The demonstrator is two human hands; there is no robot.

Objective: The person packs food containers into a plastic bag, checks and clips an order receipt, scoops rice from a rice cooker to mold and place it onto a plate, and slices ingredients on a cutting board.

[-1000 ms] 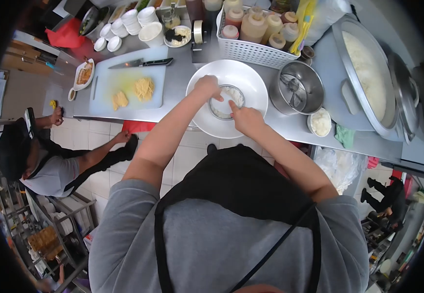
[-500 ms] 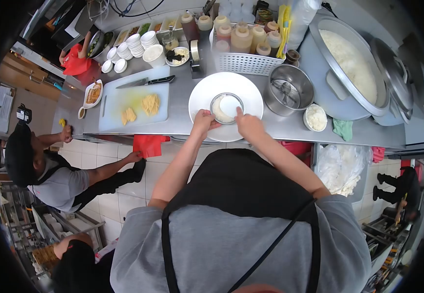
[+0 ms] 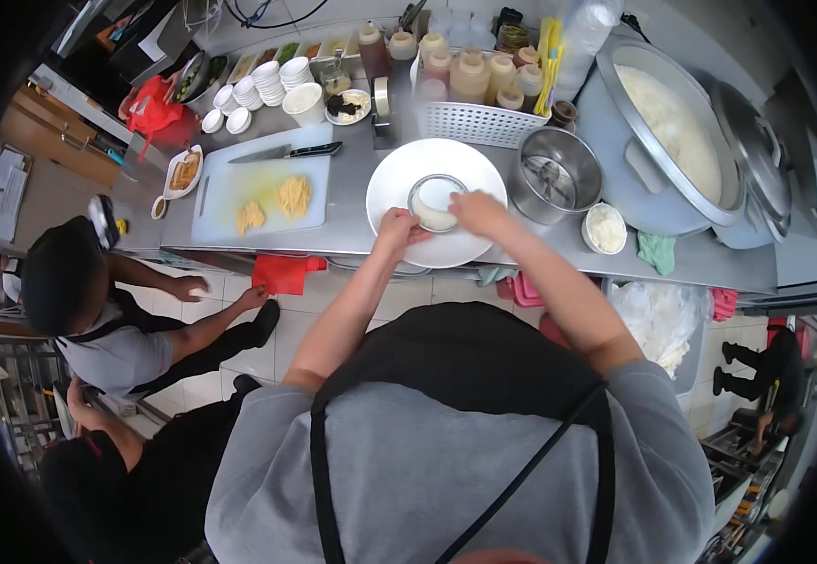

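On the counter in front of me is a large white plate bearing a round metal ring mould. White rice fills the ring's near side. My left hand is closed on the ring's left edge, fingertips against it. Inside the ring, a small white round piece, perhaps a dish or the flat end of a scoop, lies over the rice. My right hand grips it from the right with curled fingers; its handle, if any, is hidden.
Right of the plate stand a steel pot, a bowl of rice and a large rice container. Left lies a cutting board with a knife and chopped yellow food. A sauce-bottle basket stands behind. A co-worker is left.
My right hand has moved slightly up and around the ring, carrying the white round piece toward its far side. The co-worker at left has drawn a hand back from the counter.
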